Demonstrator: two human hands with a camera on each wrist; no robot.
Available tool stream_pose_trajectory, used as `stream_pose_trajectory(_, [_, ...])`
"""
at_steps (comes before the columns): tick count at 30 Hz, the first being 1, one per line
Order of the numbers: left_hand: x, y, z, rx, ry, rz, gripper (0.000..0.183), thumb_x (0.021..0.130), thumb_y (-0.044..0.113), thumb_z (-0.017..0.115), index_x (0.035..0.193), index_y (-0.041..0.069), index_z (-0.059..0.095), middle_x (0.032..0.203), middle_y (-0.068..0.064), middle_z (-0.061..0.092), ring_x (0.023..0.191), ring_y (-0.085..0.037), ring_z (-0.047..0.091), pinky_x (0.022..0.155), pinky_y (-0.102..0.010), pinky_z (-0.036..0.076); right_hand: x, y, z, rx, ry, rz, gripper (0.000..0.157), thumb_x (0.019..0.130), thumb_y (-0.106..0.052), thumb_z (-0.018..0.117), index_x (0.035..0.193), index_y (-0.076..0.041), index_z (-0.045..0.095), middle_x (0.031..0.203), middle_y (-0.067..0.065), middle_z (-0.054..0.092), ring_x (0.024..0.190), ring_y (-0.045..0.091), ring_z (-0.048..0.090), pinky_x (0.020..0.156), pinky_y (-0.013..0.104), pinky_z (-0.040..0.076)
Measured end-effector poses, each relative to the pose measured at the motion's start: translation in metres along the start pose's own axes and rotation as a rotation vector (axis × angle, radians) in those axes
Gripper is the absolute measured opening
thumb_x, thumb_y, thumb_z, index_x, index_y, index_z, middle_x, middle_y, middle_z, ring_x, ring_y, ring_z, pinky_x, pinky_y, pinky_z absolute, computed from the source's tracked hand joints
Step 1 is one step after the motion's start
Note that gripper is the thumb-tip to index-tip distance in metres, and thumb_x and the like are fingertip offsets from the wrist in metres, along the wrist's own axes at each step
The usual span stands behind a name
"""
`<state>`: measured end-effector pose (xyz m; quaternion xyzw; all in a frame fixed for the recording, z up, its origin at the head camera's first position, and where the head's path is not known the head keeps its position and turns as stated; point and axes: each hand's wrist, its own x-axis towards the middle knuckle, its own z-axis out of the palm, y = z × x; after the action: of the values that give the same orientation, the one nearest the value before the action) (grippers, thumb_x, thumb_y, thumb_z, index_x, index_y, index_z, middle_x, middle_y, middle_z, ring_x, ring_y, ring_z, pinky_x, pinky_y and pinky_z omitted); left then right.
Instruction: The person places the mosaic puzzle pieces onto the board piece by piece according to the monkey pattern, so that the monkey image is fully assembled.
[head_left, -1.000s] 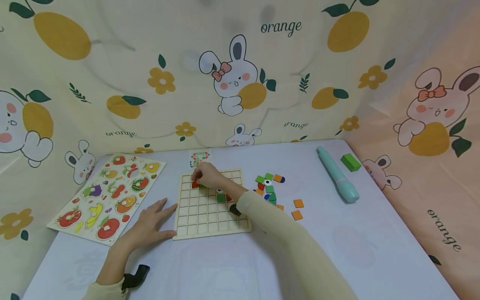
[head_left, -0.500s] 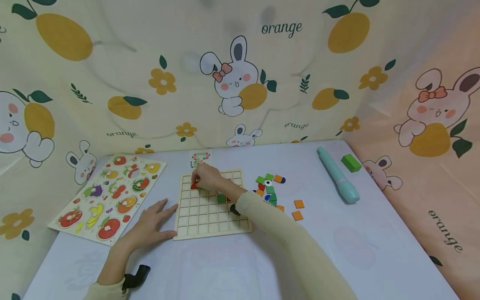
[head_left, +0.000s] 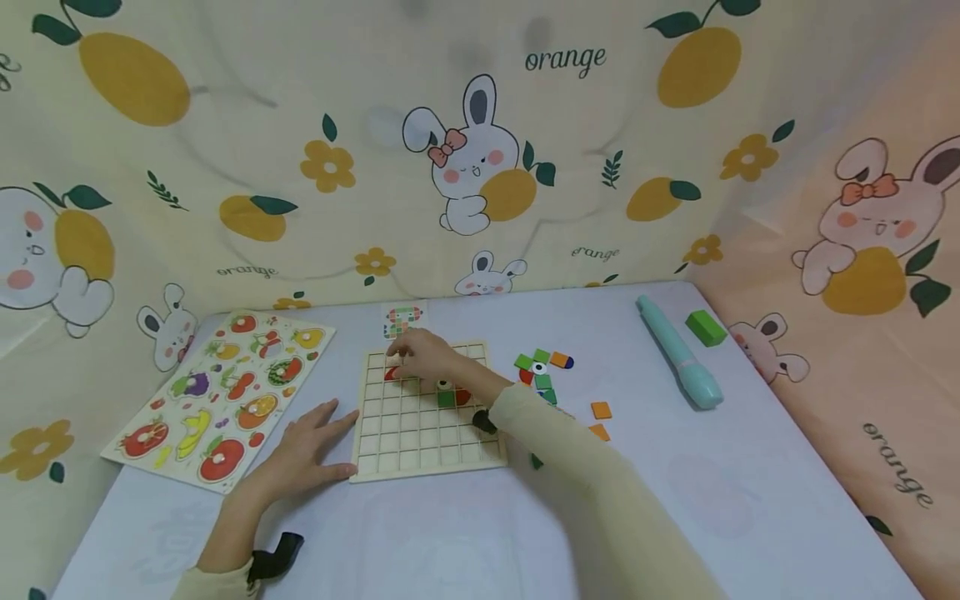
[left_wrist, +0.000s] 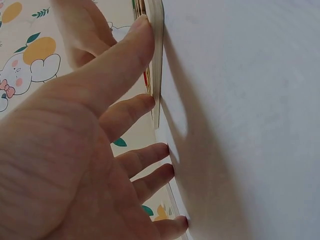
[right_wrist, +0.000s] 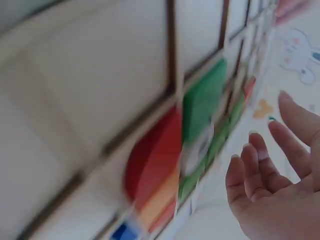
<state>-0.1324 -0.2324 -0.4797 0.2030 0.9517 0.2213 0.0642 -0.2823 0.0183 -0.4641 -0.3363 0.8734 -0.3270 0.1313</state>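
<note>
My left hand (head_left: 307, 454) lies with fingers spread at the left edge of a wooden grid board (head_left: 397, 454). Its thumb and index fingertips touch the rim in the left wrist view. Over the board's upper left part is my right hand (head_left: 427, 357), its loosely bent fingers standing off the board with nothing between them in the right wrist view. Just under it a red tile (head_left: 392, 374) sits in a cell. Further right on the grid lie a green square tile (right_wrist: 202, 102), a red rounded tile (right_wrist: 157, 155), an orange tile (right_wrist: 159, 197) and a white eye tile; the right arm partly covers this area.
Loose coloured tiles (head_left: 543, 382) lie right of the board, with orange squares (head_left: 602, 410) nearby. A small pattern card (head_left: 402, 322) is behind the board. A fruit puzzle board (head_left: 168, 410) lies left; a turquoise tube (head_left: 678, 354) and green block (head_left: 706, 327) stand far right.
My right hand's fingers have come off the red tile at the upper left of the grid and loosened, the hand shifting slightly right. The left hand stays at the board's edge.
</note>
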Motion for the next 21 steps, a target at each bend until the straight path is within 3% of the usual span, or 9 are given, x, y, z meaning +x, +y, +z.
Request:
stream_pose_trajectory(4, [0.001, 0.001, 0.001, 0.014, -0.004, -0.005, 0.082, 0.080, 0.051, 0.079, 0.146, 0.011, 0.052, 0.152, -0.031, 0.035, 0.138, -0.056, 0.029, 0.100, -0.082, 0.021, -0.036, 0.019, -0.028, 0.142, 0.006, -0.020, 0.028, 0.093, -0.009, 0.070, 0.119, 0.001, 0.068, 0.115, 0.014, 0.063, 0.105, 0.022, 0.057, 0.091, 0.031, 0.050])
stream_pose_trajectory(10, [0.001, 0.002, -0.003, 0.031, -0.001, -0.019, 0.082, 0.080, 0.051, 0.079, 0.146, 0.012, 0.052, 0.153, -0.030, 0.035, 0.138, -0.055, 0.029, 0.101, -0.082, 0.020, -0.105, 0.057, -0.067, 0.110, 0.036, 0.082, 0.019, 0.092, -0.009, 0.070, 0.110, -0.003, 0.073, 0.103, 0.004, 0.064, 0.097, 0.021, 0.056, 0.083, 0.034, 0.051])
stream_pose_trajectory(13, [0.002, 0.003, -0.003, 0.029, -0.005, -0.015, 0.083, 0.080, 0.052, 0.079, 0.146, 0.011, 0.052, 0.152, -0.031, 0.035, 0.138, -0.055, 0.029, 0.100, -0.082, 0.020, -0.133, 0.074, -0.079, 0.064, 0.040, 0.140, 0.022, 0.089, -0.007, 0.073, 0.111, -0.003, 0.073, 0.103, 0.007, 0.063, 0.096, 0.025, 0.054, 0.084, 0.037, 0.049])
stream_pose_trajectory(17, [0.001, 0.003, -0.003, 0.032, -0.003, -0.016, 0.082, 0.079, 0.051, 0.080, 0.145, 0.010, 0.053, 0.151, -0.031, 0.036, 0.137, -0.056, 0.030, 0.100, -0.082, 0.022, -0.155, 0.091, -0.083, -0.021, 0.027, 0.190, 0.028, 0.086, -0.011, 0.079, 0.113, -0.005, 0.074, 0.105, 0.010, 0.058, 0.093, 0.026, 0.050, 0.080, 0.035, 0.045])
stream_pose_trajectory(21, [0.001, 0.004, -0.001, 0.025, -0.007, -0.019, 0.083, 0.079, 0.051, 0.080, 0.145, 0.011, 0.053, 0.151, -0.031, 0.036, 0.137, -0.056, 0.031, 0.099, -0.082, 0.021, -0.163, 0.100, -0.078, -0.036, 0.068, 0.267, 0.028, 0.085, -0.017, 0.080, 0.113, -0.012, 0.075, 0.104, 0.007, 0.056, 0.090, 0.022, 0.047, 0.076, 0.034, 0.039])
